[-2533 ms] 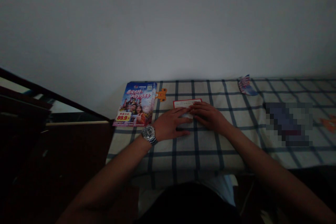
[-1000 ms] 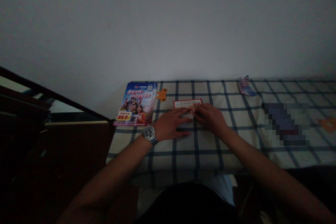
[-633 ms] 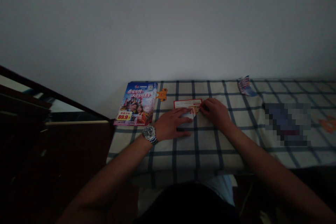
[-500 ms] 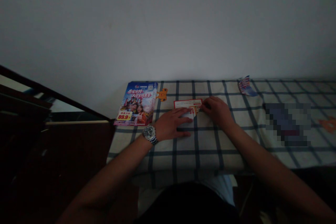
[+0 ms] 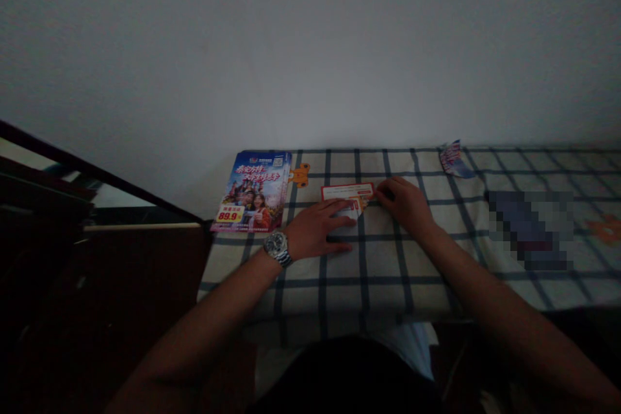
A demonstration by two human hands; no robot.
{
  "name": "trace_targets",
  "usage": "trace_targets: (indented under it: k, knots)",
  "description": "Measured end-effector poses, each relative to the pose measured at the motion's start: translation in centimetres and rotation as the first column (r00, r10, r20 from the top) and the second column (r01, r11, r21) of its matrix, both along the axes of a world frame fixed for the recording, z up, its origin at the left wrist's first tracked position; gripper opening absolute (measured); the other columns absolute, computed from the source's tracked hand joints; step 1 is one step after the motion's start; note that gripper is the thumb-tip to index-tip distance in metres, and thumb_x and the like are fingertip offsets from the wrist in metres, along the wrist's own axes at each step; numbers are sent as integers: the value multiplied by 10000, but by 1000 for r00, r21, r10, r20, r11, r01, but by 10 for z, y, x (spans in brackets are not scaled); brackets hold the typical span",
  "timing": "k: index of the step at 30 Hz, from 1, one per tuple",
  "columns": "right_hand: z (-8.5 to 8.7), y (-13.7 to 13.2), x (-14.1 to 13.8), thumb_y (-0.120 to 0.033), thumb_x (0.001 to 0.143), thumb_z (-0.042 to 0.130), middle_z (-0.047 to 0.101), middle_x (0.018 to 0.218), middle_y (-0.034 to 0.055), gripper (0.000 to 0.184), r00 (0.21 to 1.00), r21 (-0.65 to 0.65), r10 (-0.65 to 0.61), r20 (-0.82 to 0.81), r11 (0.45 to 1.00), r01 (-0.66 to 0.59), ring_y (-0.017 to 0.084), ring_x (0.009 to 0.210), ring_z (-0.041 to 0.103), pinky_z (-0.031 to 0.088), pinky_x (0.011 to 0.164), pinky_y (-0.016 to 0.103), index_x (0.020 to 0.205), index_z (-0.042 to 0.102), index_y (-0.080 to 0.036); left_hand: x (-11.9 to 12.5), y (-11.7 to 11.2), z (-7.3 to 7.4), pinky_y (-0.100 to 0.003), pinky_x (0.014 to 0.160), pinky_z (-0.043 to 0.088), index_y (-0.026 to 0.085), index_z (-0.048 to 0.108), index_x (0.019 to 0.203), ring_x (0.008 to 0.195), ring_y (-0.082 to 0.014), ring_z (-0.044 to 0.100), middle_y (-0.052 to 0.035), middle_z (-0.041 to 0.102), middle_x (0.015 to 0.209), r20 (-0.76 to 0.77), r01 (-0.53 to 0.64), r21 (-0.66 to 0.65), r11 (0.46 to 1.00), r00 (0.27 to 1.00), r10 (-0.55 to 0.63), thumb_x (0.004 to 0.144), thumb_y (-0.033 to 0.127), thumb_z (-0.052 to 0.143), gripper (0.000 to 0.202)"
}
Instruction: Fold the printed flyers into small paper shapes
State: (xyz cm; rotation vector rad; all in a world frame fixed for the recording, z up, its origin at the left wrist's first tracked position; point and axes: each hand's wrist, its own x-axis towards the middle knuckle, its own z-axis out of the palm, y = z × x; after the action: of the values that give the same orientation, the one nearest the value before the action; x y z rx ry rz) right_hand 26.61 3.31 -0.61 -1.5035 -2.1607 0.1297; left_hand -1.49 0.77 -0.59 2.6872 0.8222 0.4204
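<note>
A small folded paper leaflet, white with a red border and some orange and red print, lies on the checked cloth. Over its lower left part my left hand is spread flat, fingers apart, with a metal watch on the wrist. My right hand has its thumb and fingertips pinched together at the leaflet's right corner. The fingers partly cover that corner. To the left of my left hand sits a stack of blue printed flyers.
A creased, folded flyer piece stands near the wall at the back right. Farther right is a blurred-out dark object. The checked cloth covers the surface up to the wall. A dark bar slants along the left.
Very little differs. My right hand has shifted slightly at the leaflet's right corner; my left hand stays flat in the same place.
</note>
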Motion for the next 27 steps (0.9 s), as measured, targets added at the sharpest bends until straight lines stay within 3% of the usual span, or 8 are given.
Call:
trace_targets:
  k: [7, 12, 21, 27]
  knots:
    - [-6, -11, -9, -276, 972, 605, 682, 1064, 93, 137, 979, 65, 200, -29, 978, -198, 251, 991, 647, 538, 888, 388, 1056, 700, -223, 1, 1, 0, -483, 1200, 366, 288, 632, 1290, 1462, -297, 396, -69, 419, 1583, -3, 9, 1, 1000, 1000, -9, 901, 623, 635, 513]
    - [-13, -17, -17, -255, 953, 641, 700, 1087, 93, 116, 956, 97, 290, -38, 954, -285, 259, 1011, 662, 563, 906, 418, 1026, 729, -243, 1, 1, 2, -484, 1205, 357, 291, 619, 1306, 1467, -292, 388, -63, 406, 1591, 14, 24, 5, 1000, 1000, -24, 911, 608, 632, 507]
    - [-24, -20, -19, -228, 982, 596, 725, 1202, 78, 214, 927, 89, 365, -89, 930, -358, 249, 1173, 664, 561, 1017, 449, 1153, 718, -270, 0, 0, 2, -479, 1191, 375, 304, 623, 1311, 1454, -278, 410, -65, 424, 1580, 5, 15, 9, 1000, 1000, -15, 936, 597, 601, 476]
    - [-24, -21, -20, -238, 986, 590, 728, 1212, 81, 213, 930, 68, 349, -116, 937, -343, 240, 1143, 691, 584, 996, 431, 1149, 724, -260, 0, 2, -1, -474, 1185, 386, 307, 640, 1303, 1457, -268, 411, -62, 446, 1571, -1, 18, 41, 999, 1000, -18, 975, 549, 564, 414]
